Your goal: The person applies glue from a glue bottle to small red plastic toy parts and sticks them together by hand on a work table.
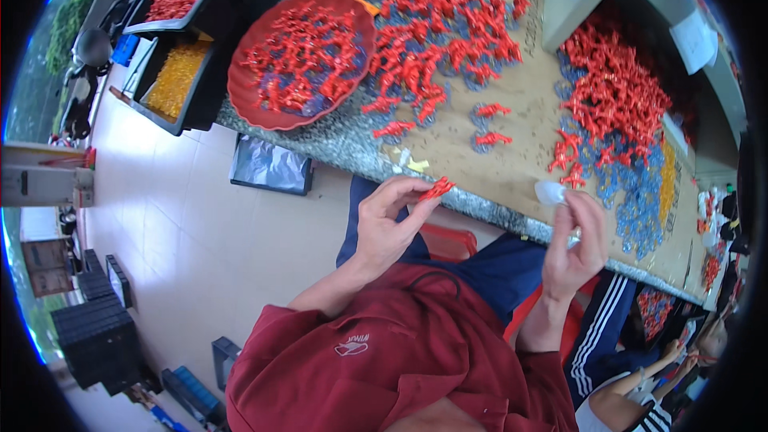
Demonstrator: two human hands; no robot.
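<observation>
A: What's on the left?
B: A red tray [248,100] of red pieces on the bench [512,168]. Below its edge, the left hand [388,224] pinches a red piece [437,188] between thumb and fingertips.
A: And the right?
B: The right hand [574,244], fingers curled, holds a clear piece [550,192] at the bench edge, beside a red pile [616,88].
</observation>
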